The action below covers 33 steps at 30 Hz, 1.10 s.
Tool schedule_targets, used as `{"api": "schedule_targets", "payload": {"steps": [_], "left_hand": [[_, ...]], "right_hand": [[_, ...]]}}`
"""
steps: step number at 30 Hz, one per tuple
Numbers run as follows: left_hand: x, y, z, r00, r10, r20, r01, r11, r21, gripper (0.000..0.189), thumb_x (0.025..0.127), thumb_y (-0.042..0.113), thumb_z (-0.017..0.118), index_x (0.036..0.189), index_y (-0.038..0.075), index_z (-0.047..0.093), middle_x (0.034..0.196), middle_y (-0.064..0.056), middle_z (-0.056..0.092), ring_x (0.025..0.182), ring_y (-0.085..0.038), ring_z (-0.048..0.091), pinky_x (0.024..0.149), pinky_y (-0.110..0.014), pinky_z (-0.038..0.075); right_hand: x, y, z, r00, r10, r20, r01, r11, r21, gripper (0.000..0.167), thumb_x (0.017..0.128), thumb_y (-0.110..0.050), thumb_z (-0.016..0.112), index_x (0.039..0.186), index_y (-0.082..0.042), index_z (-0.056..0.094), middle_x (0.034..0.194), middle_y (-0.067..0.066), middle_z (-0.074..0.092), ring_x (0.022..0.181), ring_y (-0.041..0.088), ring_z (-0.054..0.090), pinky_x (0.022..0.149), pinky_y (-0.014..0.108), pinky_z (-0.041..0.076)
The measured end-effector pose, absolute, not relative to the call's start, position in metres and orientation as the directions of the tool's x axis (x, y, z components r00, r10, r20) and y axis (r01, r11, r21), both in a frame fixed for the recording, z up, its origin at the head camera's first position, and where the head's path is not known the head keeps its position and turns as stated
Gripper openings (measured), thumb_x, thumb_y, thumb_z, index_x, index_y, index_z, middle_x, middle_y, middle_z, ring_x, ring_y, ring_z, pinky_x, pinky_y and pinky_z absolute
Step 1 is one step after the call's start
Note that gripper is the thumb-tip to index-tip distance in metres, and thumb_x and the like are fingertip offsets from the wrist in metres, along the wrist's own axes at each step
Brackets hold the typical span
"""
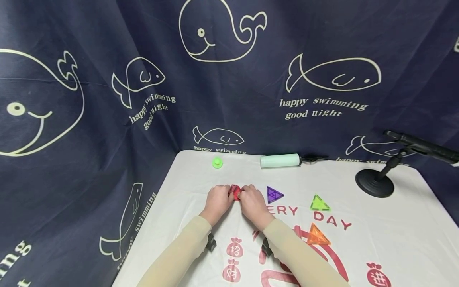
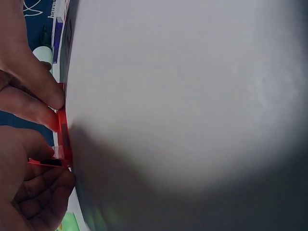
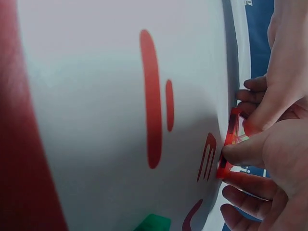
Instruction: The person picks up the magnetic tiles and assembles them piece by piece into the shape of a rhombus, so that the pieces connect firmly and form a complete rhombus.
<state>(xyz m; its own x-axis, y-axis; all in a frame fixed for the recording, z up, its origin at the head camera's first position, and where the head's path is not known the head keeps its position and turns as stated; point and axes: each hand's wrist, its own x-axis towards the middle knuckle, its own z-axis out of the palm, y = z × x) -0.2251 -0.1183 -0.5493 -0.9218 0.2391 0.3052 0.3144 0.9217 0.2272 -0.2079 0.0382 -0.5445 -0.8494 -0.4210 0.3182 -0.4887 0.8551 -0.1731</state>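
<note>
A red translucent plastic tile piece point(image 1: 235, 193) is near the middle of the table, partly hidden by fingers. My left hand point(image 1: 218, 201) grips its left side, and the left wrist view shows a red edge point(image 2: 45, 162) pinched between thumb and fingers. On the opposite side my right hand point(image 1: 252, 203) pinches the piece, thumb against the long red edge point(image 3: 226, 163) in the right wrist view. Both hands are close together over the white tablecloth. A purple triangle tile point(image 1: 274, 194) lies just right of my right hand.
Farther right lie a yellow-green triangle tile point(image 1: 320, 203) and an orange tile point(image 1: 317, 235). At the back are a small green ball-like toy point(image 1: 217, 162) and a mint-coloured cylinder point(image 1: 280, 161). A black stand point(image 1: 375, 183) is at the back right. A dark curtain point(image 1: 229, 99) hangs behind.
</note>
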Motion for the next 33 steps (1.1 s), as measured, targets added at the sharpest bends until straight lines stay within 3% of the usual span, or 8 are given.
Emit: {"api": "schedule_targets", "payload": {"steps": [7, 13, 24, 33], "left_hand": [[-0.225, -0.122, -0.552, -0.929, 0.24, 0.282, 0.328, 0.888, 0.323, 0.029, 0.09, 0.016, 0.08, 0.072, 0.016, 0.057, 0.063, 0.005, 0.052, 0.056, -0.014, 0.049, 0.053, -0.032, 0.042], [-0.221, -0.125, -0.553, -0.949, 0.228, 0.216, 0.302, 0.854, 0.424, 0.022, 0.092, 0.016, 0.081, 0.083, 0.012, 0.063, 0.071, 0.004, 0.056, 0.063, -0.013, 0.05, 0.058, -0.03, 0.044], [-0.218, -0.129, -0.553, -0.966, 0.218, 0.137, 0.257, 0.837, 0.483, 0.019, 0.095, 0.014, 0.078, 0.087, 0.009, 0.061, 0.074, 0.001, 0.051, 0.067, -0.015, 0.049, 0.061, -0.032, 0.043], [-0.218, -0.13, -0.551, -0.966, 0.237, 0.106, 0.258, 0.832, 0.491, 0.019, 0.095, 0.015, 0.077, 0.089, 0.009, 0.061, 0.074, 0.001, 0.051, 0.067, -0.015, 0.048, 0.06, -0.031, 0.042]], "right_hand": [[-0.21, 0.041, -0.544, -0.857, -0.408, 0.316, -0.475, 0.862, -0.175, 0.007, 0.085, -0.004, 0.079, 0.086, -0.01, 0.082, 0.091, 0.009, 0.068, 0.081, 0.028, 0.062, 0.066, 0.044, 0.055], [-0.21, 0.045, -0.545, -0.848, -0.429, 0.311, -0.503, 0.837, -0.217, 0.008, 0.083, -0.008, 0.083, 0.091, -0.008, 0.082, 0.095, 0.011, 0.07, 0.083, 0.03, 0.063, 0.071, 0.045, 0.056], [-0.206, 0.056, -0.538, -0.88, -0.45, 0.152, -0.47, 0.778, -0.416, 0.041, 0.091, -0.01, 0.078, 0.129, 0.002, 0.071, 0.129, 0.018, 0.067, 0.119, 0.036, 0.062, 0.1, 0.048, 0.051], [-0.197, 0.067, -0.537, -0.86, -0.498, 0.108, -0.499, 0.78, -0.378, 0.058, 0.094, -0.018, 0.076, 0.147, -0.003, 0.057, 0.142, 0.018, 0.06, 0.131, 0.035, 0.056, 0.105, 0.053, 0.047]]}}
